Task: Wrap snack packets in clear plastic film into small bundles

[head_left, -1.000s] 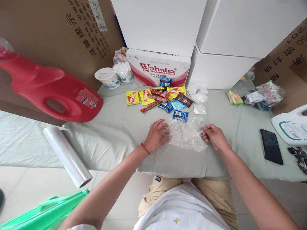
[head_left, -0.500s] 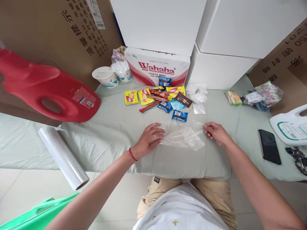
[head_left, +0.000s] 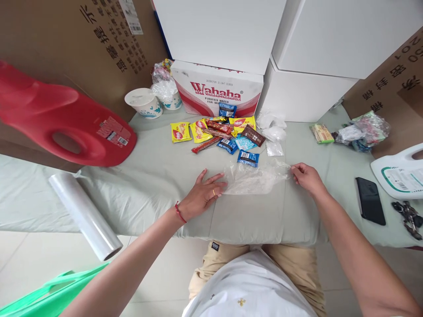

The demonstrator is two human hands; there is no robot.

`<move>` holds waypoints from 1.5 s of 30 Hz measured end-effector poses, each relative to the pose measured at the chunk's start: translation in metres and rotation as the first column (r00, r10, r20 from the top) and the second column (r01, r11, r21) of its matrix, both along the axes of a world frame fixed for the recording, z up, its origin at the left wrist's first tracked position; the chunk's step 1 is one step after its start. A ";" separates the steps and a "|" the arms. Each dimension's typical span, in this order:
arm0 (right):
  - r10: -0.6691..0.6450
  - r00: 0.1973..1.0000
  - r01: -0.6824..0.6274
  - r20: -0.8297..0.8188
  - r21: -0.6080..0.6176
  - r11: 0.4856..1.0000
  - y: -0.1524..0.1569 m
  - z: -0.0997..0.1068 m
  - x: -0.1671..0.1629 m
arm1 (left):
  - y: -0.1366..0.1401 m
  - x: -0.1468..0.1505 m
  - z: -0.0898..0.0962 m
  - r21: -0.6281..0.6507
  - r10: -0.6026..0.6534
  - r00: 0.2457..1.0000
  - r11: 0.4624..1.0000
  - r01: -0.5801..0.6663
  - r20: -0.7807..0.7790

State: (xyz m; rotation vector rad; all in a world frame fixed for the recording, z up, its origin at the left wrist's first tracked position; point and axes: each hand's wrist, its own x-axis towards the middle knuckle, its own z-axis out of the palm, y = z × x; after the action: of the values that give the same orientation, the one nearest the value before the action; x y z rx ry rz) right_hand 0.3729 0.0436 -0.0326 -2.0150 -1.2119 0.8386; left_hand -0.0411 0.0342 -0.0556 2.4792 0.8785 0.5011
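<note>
A clear plastic bag [head_left: 253, 180] lies stretched sideways across the table between my hands. My left hand [head_left: 204, 192] rests palm down at its left end, fingers spread and the fingertips touching the plastic. At the other end my right hand [head_left: 307, 177] pinches the bag's edge between thumb and forefinger. Just behind the bag is a blue snack packet [head_left: 248, 158]. Further back sits a pile with yellow wafer packets [head_left: 180, 132], red stick packets [head_left: 206, 144] and a brown sachet [head_left: 253, 135]. Crumpled white plastic [head_left: 273, 133] lies right of this pile.
A red jug [head_left: 109, 136] and a roll of plastic film [head_left: 86, 215] are at left. Paper cups [head_left: 144, 103] stand beside the Wahaba carton [head_left: 218, 90]. At right are wrapped snacks [head_left: 366, 130], a phone [head_left: 370, 200], a white jug [head_left: 401, 171] and keys [head_left: 410, 219].
My right hand has moved slightly right, drawing the bag out longer and flatter. The fingers of my left hand have spread at its left end.
</note>
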 end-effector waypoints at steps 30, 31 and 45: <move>0.248 0.532 -0.752 0.809 0.318 0.577 -0.172 0.002 -0.106 | 0.005 0.066 0.010 0.178 0.388 0.872 0.920 -0.348 -0.299; 0.249 0.533 -0.752 0.808 0.318 0.577 -0.176 -0.001 -0.106 | 0.003 0.066 0.009 0.172 0.395 0.871 0.917 -0.359 -0.291; 0.381 0.880 -0.430 0.284 0.134 0.893 -0.148 0.042 -0.099 | 0.002 0.065 0.002 0.027 0.218 0.961 0.976 -0.217 -0.171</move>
State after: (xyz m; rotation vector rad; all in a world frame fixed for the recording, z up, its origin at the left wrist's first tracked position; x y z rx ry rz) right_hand 0.2735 -0.1042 0.0097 -1.7685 -1.8353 0.6326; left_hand 0.0244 0.0364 -0.0537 2.4749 1.2299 0.3642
